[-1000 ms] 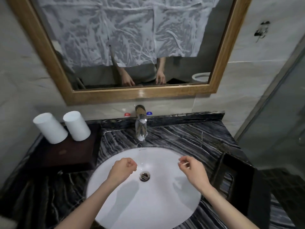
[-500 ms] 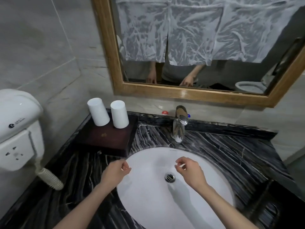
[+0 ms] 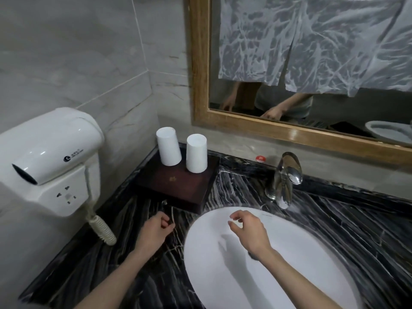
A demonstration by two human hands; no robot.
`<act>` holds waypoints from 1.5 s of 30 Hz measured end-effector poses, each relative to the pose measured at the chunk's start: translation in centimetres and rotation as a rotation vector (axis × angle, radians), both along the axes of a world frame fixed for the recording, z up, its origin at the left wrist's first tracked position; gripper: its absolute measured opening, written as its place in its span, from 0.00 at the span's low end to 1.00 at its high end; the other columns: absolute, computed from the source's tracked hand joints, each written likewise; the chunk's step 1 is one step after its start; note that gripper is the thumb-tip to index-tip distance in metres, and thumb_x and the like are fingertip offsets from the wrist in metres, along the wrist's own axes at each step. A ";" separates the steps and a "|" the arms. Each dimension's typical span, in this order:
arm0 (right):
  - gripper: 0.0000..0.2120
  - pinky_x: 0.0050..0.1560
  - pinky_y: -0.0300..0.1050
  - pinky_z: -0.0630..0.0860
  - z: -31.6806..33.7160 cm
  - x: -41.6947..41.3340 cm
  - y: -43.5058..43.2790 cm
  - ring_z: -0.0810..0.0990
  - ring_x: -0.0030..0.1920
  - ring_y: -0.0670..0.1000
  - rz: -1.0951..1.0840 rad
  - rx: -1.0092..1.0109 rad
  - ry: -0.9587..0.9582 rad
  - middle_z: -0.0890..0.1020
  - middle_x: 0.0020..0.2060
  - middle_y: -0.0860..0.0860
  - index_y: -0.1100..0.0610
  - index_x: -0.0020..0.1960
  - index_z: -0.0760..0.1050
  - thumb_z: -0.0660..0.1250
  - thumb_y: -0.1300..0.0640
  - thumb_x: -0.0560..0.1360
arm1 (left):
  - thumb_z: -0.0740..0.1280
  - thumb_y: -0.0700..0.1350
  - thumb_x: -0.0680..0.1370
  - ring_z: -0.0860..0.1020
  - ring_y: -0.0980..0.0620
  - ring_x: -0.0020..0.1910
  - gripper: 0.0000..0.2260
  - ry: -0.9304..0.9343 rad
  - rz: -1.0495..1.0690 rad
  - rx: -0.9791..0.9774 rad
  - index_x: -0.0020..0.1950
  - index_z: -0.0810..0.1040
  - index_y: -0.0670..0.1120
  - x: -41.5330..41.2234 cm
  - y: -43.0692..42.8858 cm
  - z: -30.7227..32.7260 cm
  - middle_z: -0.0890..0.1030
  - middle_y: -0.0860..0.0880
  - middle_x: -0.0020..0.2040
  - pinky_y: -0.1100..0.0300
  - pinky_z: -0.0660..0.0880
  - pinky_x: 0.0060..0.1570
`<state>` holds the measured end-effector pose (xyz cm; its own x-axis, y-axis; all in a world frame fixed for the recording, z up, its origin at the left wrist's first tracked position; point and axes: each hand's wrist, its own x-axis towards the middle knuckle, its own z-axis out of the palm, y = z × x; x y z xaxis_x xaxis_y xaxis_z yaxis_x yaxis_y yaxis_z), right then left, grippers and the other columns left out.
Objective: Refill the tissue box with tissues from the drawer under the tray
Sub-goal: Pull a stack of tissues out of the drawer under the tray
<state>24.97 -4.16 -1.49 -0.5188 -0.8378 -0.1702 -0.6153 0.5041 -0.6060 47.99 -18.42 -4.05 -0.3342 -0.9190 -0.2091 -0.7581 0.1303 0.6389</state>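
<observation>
Leftward the view has swung since a second ago, so the white wall-mounted hair dryer point(image 3: 48, 150) with its coiled cord now fills the left side, and the dark tissue box seen earlier at the right of the counter has dropped out of sight. Both hands have drifted left with it. At present the left hand point(image 3: 155, 230) hangs loosely curled, fingers bent toward the palm and holding nothing, above the black white-veined marble counter point(image 3: 356, 230), just in front of the dark reddish-brown square wooden tray point(image 3: 176, 186). A small metal drawer knob point(image 3: 164, 202) shows on the tray's front face, near that hand but apart from it. Over the white oval sink basin point(image 3: 289, 275) the right hand point(image 3: 250, 230) hovers, thumb and forefinger drawn close, empty. Two white cylindrical cups point(image 3: 181, 151) stand upside down at the back of the tray. Right of them rises the chrome faucet point(image 3: 285, 179), below the wooden-framed mirror point(image 3: 198, 85).
</observation>
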 end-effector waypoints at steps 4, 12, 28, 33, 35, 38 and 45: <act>0.14 0.57 0.44 0.72 -0.1 1.2 -2.7 0.76 0.61 0.48 0.043 -0.034 0.019 0.78 0.61 0.46 0.52 0.61 0.76 0.64 0.50 0.77 | 0.70 0.49 0.74 0.76 0.54 0.42 0.09 0.014 0.052 -0.005 0.48 0.73 0.49 0.6 -1.4 -0.6 0.77 0.52 0.41 0.66 0.68 0.36; 0.19 0.57 0.44 0.72 -0.2 2.3 -7.5 0.76 0.63 0.51 0.137 -0.089 0.063 0.76 0.65 0.50 0.55 0.67 0.71 0.62 0.51 0.78 | 0.71 0.47 0.74 0.76 0.53 0.41 0.12 0.038 0.143 -0.014 0.53 0.76 0.43 0.4 -4.3 -2.1 0.77 0.50 0.45 0.63 0.70 0.41; 0.26 0.72 0.41 0.59 -2.2 1.9 -12.2 0.54 0.77 0.47 0.268 0.006 0.198 0.55 0.78 0.50 0.56 0.77 0.55 0.55 0.51 0.82 | 0.69 0.43 0.76 0.77 0.52 0.44 0.10 0.225 0.244 -0.014 0.54 0.76 0.40 -1.9 -6.3 -4.0 0.81 0.44 0.51 0.62 0.70 0.45; 0.23 0.70 0.43 0.64 -2.5 1.6 -12.2 0.57 0.77 0.47 0.256 -0.007 0.220 0.57 0.78 0.48 0.55 0.76 0.58 0.53 0.53 0.83 | 0.67 0.42 0.77 0.76 0.53 0.43 0.08 0.219 0.255 -0.004 0.52 0.76 0.39 -2.5 -6.7 -4.0 0.80 0.45 0.49 0.64 0.69 0.43; 0.22 0.70 0.43 0.64 -2.6 1.4 -12.2 0.56 0.77 0.46 0.272 -0.001 0.243 0.57 0.78 0.48 0.54 0.76 0.59 0.52 0.54 0.83 | 0.67 0.42 0.77 0.76 0.53 0.42 0.07 0.215 0.261 -0.003 0.51 0.76 0.38 -2.6 -6.9 -4.0 0.80 0.45 0.48 0.63 0.69 0.43; 0.22 0.71 0.43 0.65 -2.7 1.3 -12.3 0.55 0.77 0.46 0.286 0.012 0.263 0.58 0.78 0.48 0.54 0.76 0.59 0.52 0.54 0.83 | 0.67 0.42 0.77 0.76 0.53 0.41 0.07 0.205 0.259 -0.006 0.50 0.76 0.37 -2.5 -7.1 -4.0 0.79 0.46 0.45 0.62 0.70 0.43; 0.22 0.69 0.45 0.67 -2.5 1.4 -12.5 0.54 0.77 0.47 0.303 0.067 0.293 0.56 0.78 0.48 0.55 0.76 0.58 0.51 0.54 0.83 | 0.67 0.41 0.76 0.76 0.51 0.40 0.05 0.174 0.248 -0.002 0.46 0.75 0.39 -2.7 -7.3 -3.8 0.79 0.47 0.41 0.59 0.72 0.42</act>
